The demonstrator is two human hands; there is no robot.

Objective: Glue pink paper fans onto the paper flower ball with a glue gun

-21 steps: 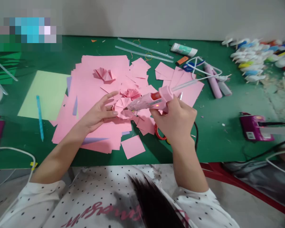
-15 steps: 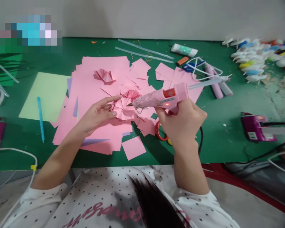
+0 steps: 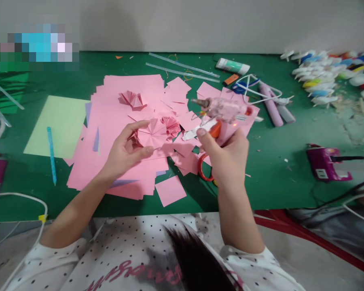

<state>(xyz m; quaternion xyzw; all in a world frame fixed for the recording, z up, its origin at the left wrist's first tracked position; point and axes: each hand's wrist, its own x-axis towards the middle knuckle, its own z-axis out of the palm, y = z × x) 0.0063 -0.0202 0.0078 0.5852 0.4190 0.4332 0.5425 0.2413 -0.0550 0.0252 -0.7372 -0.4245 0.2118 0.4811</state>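
Note:
My left hand (image 3: 125,149) pinches a pleated pink paper flower (image 3: 153,134) between thumb and fingers, above the stacked sheets. Just right of it is another folded pink paper piece (image 3: 171,127); I cannot tell whether the two touch. My right hand (image 3: 227,151) grips a pink glue gun (image 3: 224,110) by its handle, nozzle tilted up and to the left, a small orange light glowing on its side. A white crumpled piece (image 3: 194,131) shows by the gun's trigger. One more folded pink paper piece (image 3: 132,99) lies on the pink paper stack (image 3: 130,83).
Pink paper squares (image 3: 170,190) lie around the stack. Red-handled scissors (image 3: 204,169) rest beneath my right wrist. A blue pencil (image 3: 51,155) crosses a pale green sheet (image 3: 57,121). Clear glue sticks (image 3: 182,72) lie behind. Purple power boxes (image 3: 324,161) with cables stand at both sides.
The glue gun has moved away from the flower, to the right and upward, and its nozzle now tips up. My left hand still holds the flower, slightly further left.

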